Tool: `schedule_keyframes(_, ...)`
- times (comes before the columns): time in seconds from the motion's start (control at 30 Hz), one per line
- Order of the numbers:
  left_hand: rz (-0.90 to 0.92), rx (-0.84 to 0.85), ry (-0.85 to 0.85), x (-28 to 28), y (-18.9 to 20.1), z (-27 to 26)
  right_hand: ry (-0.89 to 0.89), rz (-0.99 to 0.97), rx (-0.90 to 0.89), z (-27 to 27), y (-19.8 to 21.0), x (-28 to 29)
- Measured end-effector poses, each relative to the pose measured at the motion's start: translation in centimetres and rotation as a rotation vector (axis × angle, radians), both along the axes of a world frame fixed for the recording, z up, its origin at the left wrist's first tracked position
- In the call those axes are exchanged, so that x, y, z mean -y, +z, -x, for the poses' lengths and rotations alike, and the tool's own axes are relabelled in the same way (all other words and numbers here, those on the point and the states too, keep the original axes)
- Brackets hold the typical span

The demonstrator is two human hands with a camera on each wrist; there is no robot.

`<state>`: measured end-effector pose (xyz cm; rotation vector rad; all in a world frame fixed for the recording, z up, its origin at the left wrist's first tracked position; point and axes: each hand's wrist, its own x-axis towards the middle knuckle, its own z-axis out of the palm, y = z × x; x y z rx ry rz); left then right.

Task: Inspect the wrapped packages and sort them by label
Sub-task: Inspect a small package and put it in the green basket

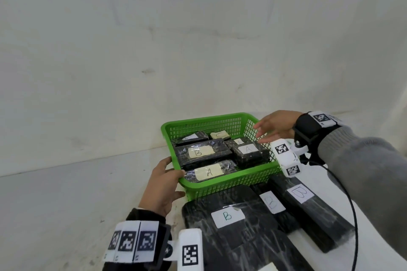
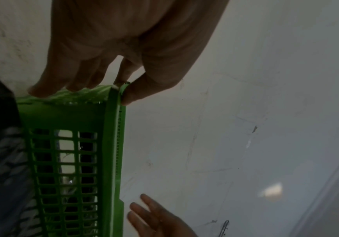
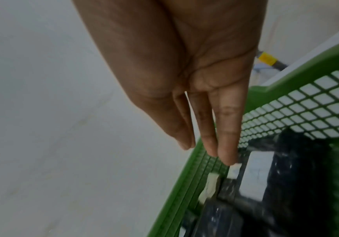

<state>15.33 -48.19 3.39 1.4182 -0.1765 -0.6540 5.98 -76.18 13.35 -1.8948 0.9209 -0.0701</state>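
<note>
A green mesh basket holds several black wrapped packages: one labelled B, two labelled A, one labelled C. My left hand grips the basket's near-left corner, thumb over the rim and fingers on the outer wall; the left wrist view shows the same grip on the basket. My right hand hovers open over the right rim, fingers straight and holding nothing. In the right wrist view its fingers point down at the rim beside a labelled package.
Three black packages labelled B lie on the white table in front of the basket: a wide one, a narrow one and a long one. A black cable trails from the right wrist. A white wall stands close behind.
</note>
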Motion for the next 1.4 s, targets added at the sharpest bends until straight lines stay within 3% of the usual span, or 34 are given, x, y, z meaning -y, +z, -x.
schedule_keyframes(0.2, -0.15, 0.106, -0.052, -5.0, 0.2, 1.7, 0.263, 0.109, 0.074, 1.2, 1.6, -10.5)
schedule_keyframes(0.4, -0.397, 0.579, 0.131, -14.1, 0.8, 4.1, 0.506, 0.2, 0.095, 1.2, -2.0, -22.1)
schedule_keyframes(0.53, -0.512, 0.688, 0.238, -20.9, 0.9, 5.5, 0.613, 0.123, 0.088, 0.8, -6.1, -29.3)
schedule_keyframes(0.67, -0.685, 0.769, 0.399, -27.5, 1.0, 6.4, 0.644, -0.136, 0.102, 0.7, -9.5, -36.6)
schedule_keyframes(0.83, -0.897, 0.639, 0.572, -35.1, 0.9, 6.5, 0.659, -0.463, 0.15, -0.1, -11.9, -45.1)
schedule_keyframes(1.0, -1.028, 0.396, 0.382, -39.5, -0.3, 5.4, 0.612, -0.648, 0.153, -1.1, -12.4, -50.6)
schedule_keyframes(1.2, -0.792, 0.316, 0.344, -40.7, -1.3, 4.6, 0.59, -0.645, 0.195, -1.7, -13.1, -53.6)
schedule_keyframes(1.4, -0.609, 0.267, 0.336, -40.3, -1.1, 4.8, 0.543, -0.588, 0.308, -0.9, -13.6, -52.4)
